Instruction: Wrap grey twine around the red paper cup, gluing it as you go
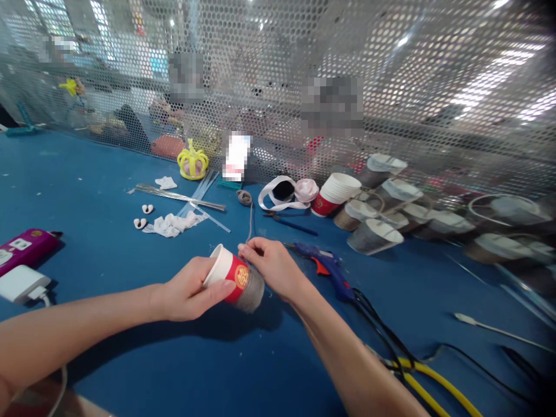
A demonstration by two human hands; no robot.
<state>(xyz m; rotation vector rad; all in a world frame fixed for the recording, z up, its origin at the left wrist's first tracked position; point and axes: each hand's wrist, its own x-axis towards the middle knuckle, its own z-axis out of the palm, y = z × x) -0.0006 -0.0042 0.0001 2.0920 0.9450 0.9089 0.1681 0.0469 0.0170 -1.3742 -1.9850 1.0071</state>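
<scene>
My left hand (197, 289) is wrapped round a red and white paper cup (226, 275) with a gold emblem. The cup is tilted, its white mouth facing up and left. Grey yarn (251, 295) covers its lower part. My right hand (271, 263) is closed in a pinch beside the cup, on a strand of grey yarn (251, 223). That strand runs back across the table towards a small grey-brown yarn ball (244, 197). The fingertips of my right hand are close to the cup's wrapped side.
A blue glue gun (328, 266) with a black cord lies right of my right hand. Stacked paper cups (341, 188) and several wrapped cups (376, 236) stand at the back right. Pliers (295, 225), metal wires (182, 197), a yellow crown (192, 163) and a purple power strip (28, 248) lie around.
</scene>
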